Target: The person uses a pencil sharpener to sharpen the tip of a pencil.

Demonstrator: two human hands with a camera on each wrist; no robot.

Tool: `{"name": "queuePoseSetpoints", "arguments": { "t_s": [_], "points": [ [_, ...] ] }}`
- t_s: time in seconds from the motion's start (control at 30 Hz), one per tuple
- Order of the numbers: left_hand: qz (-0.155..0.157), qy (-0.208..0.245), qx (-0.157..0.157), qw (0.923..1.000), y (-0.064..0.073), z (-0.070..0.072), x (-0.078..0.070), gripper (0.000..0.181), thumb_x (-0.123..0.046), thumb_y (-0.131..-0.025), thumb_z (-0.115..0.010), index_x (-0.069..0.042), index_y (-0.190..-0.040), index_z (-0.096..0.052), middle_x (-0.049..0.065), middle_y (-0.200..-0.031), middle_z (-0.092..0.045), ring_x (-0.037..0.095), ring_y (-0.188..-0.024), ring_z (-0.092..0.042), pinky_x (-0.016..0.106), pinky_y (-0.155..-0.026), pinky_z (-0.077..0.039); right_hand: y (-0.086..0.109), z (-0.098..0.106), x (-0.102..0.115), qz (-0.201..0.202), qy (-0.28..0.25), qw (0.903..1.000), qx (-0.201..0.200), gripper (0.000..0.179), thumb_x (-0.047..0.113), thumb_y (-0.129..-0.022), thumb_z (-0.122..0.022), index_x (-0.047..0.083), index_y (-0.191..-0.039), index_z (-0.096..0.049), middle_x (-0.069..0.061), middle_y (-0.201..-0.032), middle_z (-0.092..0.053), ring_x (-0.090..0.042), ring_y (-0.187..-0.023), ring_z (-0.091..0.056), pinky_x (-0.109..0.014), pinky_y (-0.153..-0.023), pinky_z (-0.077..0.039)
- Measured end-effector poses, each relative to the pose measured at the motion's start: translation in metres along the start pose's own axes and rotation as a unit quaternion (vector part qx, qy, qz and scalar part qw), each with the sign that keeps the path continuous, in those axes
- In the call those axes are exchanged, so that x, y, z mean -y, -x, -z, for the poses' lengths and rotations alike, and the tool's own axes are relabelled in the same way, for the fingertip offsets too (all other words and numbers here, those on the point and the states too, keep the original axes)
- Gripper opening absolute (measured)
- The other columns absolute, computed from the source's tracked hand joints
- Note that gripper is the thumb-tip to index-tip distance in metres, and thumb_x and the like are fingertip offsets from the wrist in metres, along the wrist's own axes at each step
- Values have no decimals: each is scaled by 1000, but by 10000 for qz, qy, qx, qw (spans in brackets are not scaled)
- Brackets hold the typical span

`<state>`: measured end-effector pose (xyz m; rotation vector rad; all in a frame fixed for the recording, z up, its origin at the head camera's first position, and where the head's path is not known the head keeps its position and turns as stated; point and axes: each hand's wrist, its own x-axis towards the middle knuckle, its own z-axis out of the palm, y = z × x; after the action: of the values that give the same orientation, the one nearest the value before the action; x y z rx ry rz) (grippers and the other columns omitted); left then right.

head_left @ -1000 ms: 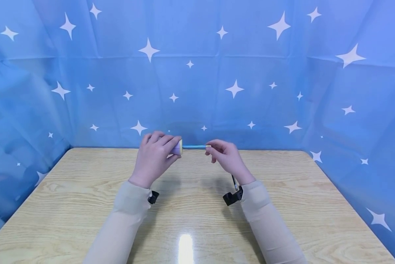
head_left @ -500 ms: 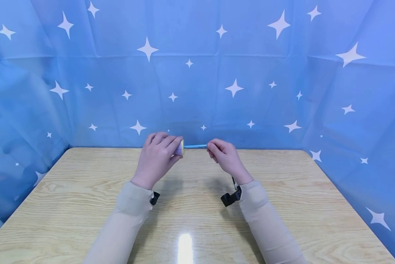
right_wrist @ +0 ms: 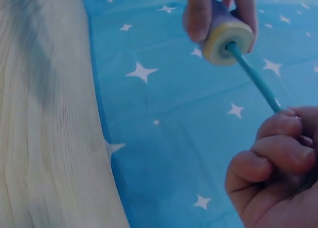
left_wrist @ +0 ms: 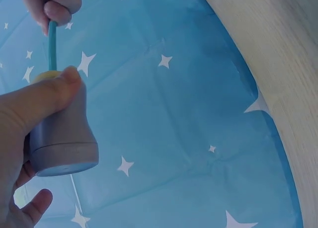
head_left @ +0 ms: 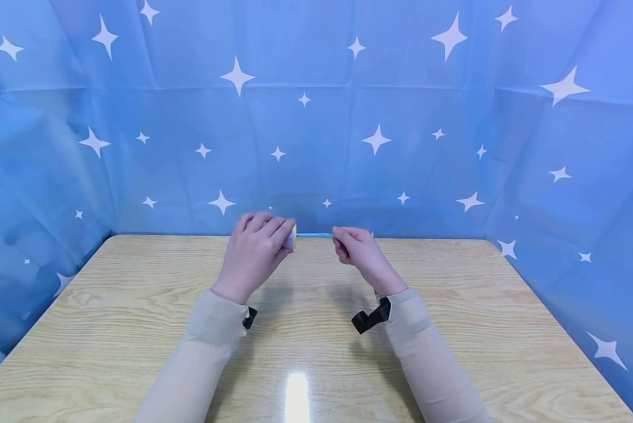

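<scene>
My left hand [head_left: 254, 249] grips a purple pencil sharpener [left_wrist: 69, 121] with a yellow rim, held sideways above the far edge of the table. Its thumb presses near the rim in the left wrist view. A thin blue pencil [head_left: 314, 235] runs straight into the round hole in the sharpener's end, clearest in the right wrist view. My right hand [head_left: 361, 249] pinches the pencil's outer end, its other fingers curled in. The end of the pencil inside the sharpener is hidden, and the right fingers cover the outer tip.
The wood-grain table [head_left: 316, 311] stretches below both hands. A blue cloth with white stars [head_left: 316, 129] hangs close behind its far edge and along both sides. A black camera mount [head_left: 369, 318] sits at the right wrist.
My right fingers have curled closer round the pencil's end, which showed at their tips before. The left hand with the sharpener has shifted slightly right. The pencil stays in the hole.
</scene>
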<state>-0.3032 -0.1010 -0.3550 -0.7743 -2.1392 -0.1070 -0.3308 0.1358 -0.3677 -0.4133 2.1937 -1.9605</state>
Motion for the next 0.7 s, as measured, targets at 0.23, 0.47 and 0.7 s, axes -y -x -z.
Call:
{"name": "queuePoseSetpoints", "arguments": {
  "t_s": [0.23,0.47,0.7],
  "points": [
    [38,-2,58,10000,-1,-3,-4,50,-26,-73,-86,-12,-118,-70,0,-108,-70,22,-103,-57,43,-94,-40,0,-1,0,-333,-339,9989,12,43,28,-105,-42,4,-70,-41,-3,-59,-32,-16,-51,-25,-29,-57,-24],
    [138,130,136,9997,-1,-3,-3,51,-29,-71,-87,-15,-118,-70,0,-107,-70,23,-102,-57,44,-91,-40,-1,1,0,92,884,9959,-180,42,40,-102,-47,4,-87,-62,-7,-71,-51,-17,-56,-41,-29,-61,-38],
    [413,134,107,9990,2,0,6,50,-25,-72,-86,-15,-118,-70,1,-105,-70,25,-102,-57,45,-90,-41,0,16,1,664,1490,9861,-315,29,29,-101,-53,4,-107,-66,-13,-84,-59,-21,-58,-45,-31,-61,-43]
  ]
}}
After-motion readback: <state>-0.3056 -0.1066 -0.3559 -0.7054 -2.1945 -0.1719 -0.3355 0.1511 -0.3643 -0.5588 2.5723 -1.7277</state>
